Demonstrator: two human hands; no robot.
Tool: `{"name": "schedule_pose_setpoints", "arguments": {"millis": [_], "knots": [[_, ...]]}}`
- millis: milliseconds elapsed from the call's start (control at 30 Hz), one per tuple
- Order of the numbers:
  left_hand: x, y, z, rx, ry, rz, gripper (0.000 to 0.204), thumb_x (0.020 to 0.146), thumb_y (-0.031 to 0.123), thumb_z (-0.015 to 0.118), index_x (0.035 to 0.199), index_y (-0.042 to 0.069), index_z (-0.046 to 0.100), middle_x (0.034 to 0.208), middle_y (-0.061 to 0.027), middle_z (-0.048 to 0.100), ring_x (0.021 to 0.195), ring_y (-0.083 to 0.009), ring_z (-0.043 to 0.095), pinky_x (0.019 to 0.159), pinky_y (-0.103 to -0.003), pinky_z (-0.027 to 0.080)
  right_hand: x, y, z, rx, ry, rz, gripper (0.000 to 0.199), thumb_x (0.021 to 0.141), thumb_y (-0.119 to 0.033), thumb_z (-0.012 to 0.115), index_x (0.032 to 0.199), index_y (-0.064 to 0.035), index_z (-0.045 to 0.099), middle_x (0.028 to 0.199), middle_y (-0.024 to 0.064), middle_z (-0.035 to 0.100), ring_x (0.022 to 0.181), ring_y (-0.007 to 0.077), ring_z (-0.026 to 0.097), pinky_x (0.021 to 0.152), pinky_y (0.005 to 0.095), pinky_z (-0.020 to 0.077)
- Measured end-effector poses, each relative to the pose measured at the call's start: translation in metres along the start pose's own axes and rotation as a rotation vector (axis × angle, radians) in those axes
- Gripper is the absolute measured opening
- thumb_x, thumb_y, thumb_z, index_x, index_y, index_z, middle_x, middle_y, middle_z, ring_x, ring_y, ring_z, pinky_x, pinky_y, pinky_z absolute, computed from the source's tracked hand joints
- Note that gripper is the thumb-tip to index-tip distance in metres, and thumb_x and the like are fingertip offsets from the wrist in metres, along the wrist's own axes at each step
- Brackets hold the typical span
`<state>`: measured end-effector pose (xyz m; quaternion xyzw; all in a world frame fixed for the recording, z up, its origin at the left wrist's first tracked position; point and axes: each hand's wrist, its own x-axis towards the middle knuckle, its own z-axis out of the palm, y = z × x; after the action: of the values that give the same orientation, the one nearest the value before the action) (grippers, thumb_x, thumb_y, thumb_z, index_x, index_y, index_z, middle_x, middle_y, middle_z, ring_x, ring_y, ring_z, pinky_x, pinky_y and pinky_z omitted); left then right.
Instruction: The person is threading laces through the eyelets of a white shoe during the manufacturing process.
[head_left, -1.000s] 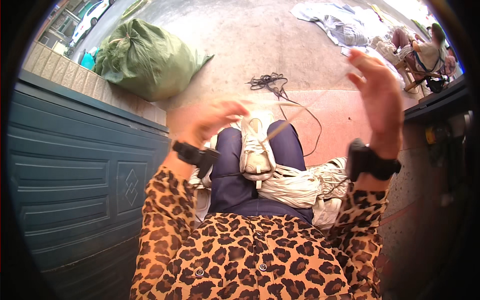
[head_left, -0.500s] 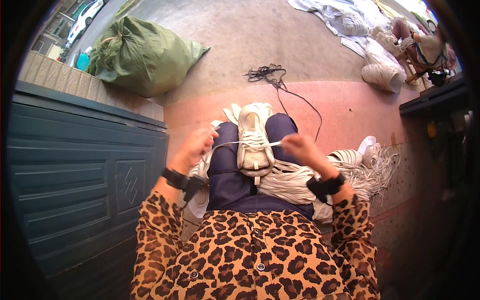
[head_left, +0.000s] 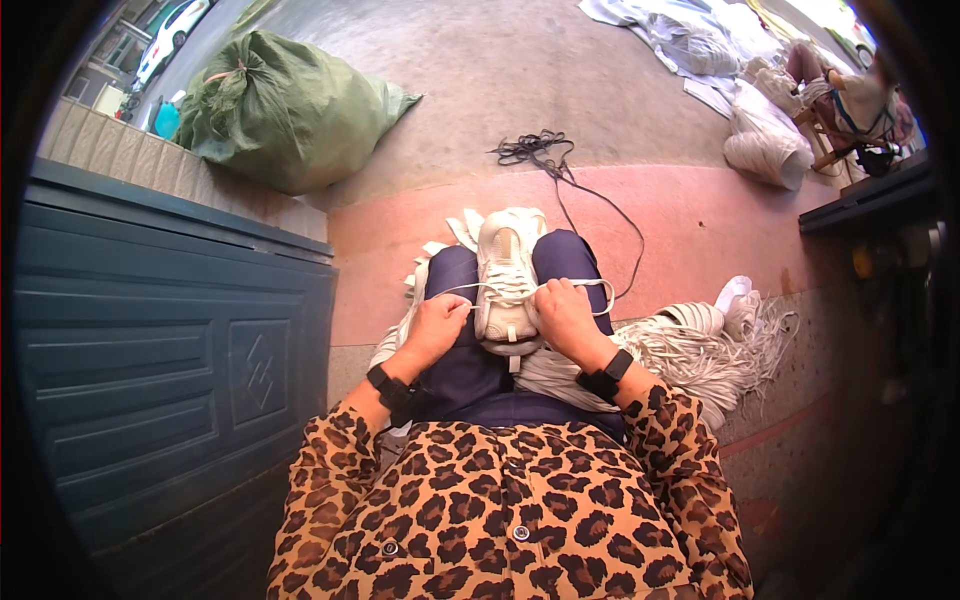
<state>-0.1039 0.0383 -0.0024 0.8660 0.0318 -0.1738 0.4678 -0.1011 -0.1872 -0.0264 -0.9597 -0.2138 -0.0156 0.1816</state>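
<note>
A cream-white sneaker (head_left: pixel 507 258) rests between my thighs, its toe pointing away from me and its heel toward me. White laces run across its front. My left hand (head_left: pixel 437 326) is closed on one end of the shoelace (head_left: pixel 462 288), just left of the shoe's collar. On the other side, my right hand (head_left: pixel 566 318) pinches the lace close to the collar, and a loop of it (head_left: pixel 611 296) bulges out to the right over my knee. The fingertips are partly hidden by the backs of my hands.
A thick bundle of white laces (head_left: pixel 690 362) lies at my right, with more white pieces beyond my left knee. Black cord (head_left: pixel 540 150) trails over the floor ahead. A green sack (head_left: pixel 290 115) stands far left, above a dark blue panelled door (head_left: pixel 130 345). Another person (head_left: pixel 860 100) sits far right.
Both hands have come inward and closer to me, from wide apart to either side of the shoe's collar. The lace, stretched across before, now hangs in loops.
</note>
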Motion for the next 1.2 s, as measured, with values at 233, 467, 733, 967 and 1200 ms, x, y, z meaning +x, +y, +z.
{"name": "schedule_pose_setpoints", "arguments": {"millis": [233,467,733,967,1200], "knots": [[0.002,-0.001,0.012,0.337,0.183,0.308,0.013,0.083,0.012,0.056,0.081,0.0,0.061,0.08,-0.0182,0.062,0.08,-0.0351,0.059,0.072,-0.041,0.047,0.004,-0.002,-0.005,-0.214,-0.032,-0.175,0.007,0.073,-0.01,0.055,0.078,-0.0074,0.058,0.079,0.0066,0.055,0.081,0.0213,0.052,0.072,0.0375,0.0372],[0.004,0.008,0.022,0.511,0.179,0.429,0.01,0.08,0.012,0.055,0.078,0.004,0.06,0.078,-0.0156,0.061,0.077,-0.0337,0.058,0.069,-0.044,0.045,0.001,-0.002,-0.002,-0.126,0.026,-0.07,0.009,0.074,-0.012,0.055,0.082,-0.0088,0.058,0.08,0.0058,0.054,0.084,0.0226,0.051,0.074,0.0379,0.0364],[-0.01,0.025,0.024,0.821,0.345,0.454,0.017,0.073,0.025,0.067,0.074,0.009,0.062,0.073,-0.0044,0.058,0.081,-0.0243,0.05,0.069,-0.04,0.036,-0.003,-0.007,-0.02,-0.037,0.097,0.037,0.016,0.076,-0.025,0.063,0.072,-0.0091,0.062,0.079,0.0068,0.055,0.085,0.0243,0.05,0.073,0.039,0.0351],[-0.006,0.02,0.022,0.636,0.245,0.421,0.011,0.077,0.018,0.061,0.081,0.008,0.06,0.076,-0.0071,0.06,0.08,-0.0266,0.051,0.066,-0.041,0.04,-0.011,-0.002,-0.008,0.036,0.069,0.099,0.013,0.08,-0.019,0.06,0.074,-0.0071,0.062,0.079,0.0096,0.055,0.083,0.0275,0.051,0.069,0.0409,0.037],[0.062,0.066,0.048,0.435,-0.081,0.295,0.031,0.074,0.018,0.065,0.1,0.003,0.06,0.088,-0.0153,0.065,0.087,-0.0324,0.06,0.075,-0.041,0.048,-0.014,0.005,0.006,0.222,0.173,0.055,0.011,0.078,-0.009,0.055,0.087,-0.006,0.058,0.073,0.0092,0.056,0.075,0.0267,0.053,0.066,0.0394,0.0389]]}}
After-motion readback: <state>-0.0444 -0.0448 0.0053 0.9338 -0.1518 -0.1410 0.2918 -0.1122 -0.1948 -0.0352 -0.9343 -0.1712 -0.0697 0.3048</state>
